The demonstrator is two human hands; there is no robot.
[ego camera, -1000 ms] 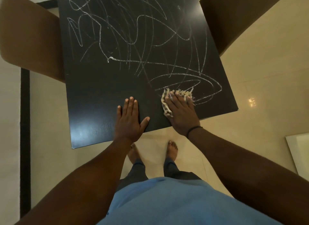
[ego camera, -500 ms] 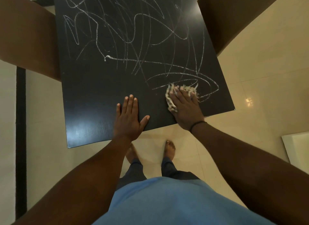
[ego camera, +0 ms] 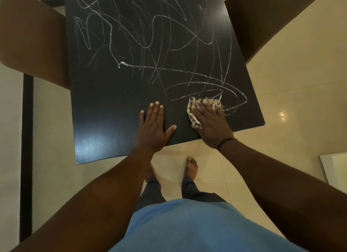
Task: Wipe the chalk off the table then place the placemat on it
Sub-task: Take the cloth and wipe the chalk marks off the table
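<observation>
White chalk scribble (ego camera: 150, 45) covers most of the black table (ego camera: 105, 105), and nearly all of it lies ahead of and to the left of the wiping hand, away from the person. Closest marks are the oval loops (ego camera: 232, 98) directly past the fingertips and slightly to their right. Right hand (ego camera: 208, 120) lies flat, fingers extended, pressing a checked, fringed cloth (ego camera: 193, 116) onto the tabletop; cloth is pinned under the palm, not bunched in a fist. Left hand (ego camera: 154, 128) is spread flat on bare tabletop just beside it, thumb out, holding nothing; looks like a brace. My read: wiping has barely begun, so the next strokes want to go forward and leftward across the tabletop. Right hand is the nearer one to the chalk. Room to its right is tight, the table's right edge and near corner (ego camera: 263, 123) are close, and the near edge runs under both wrists. Ahead there's lots of open tabletop. Brown chairs flank it, one far left (ego camera: 33, 45), one far right (ego camera: 262, 17), both clear of the stroke path. Cream tile floor (ego camera: 293, 83) all round. Placemat: can't identify one; a white panel (ego camera: 336, 167) at the right edge of view is unclear.
</observation>
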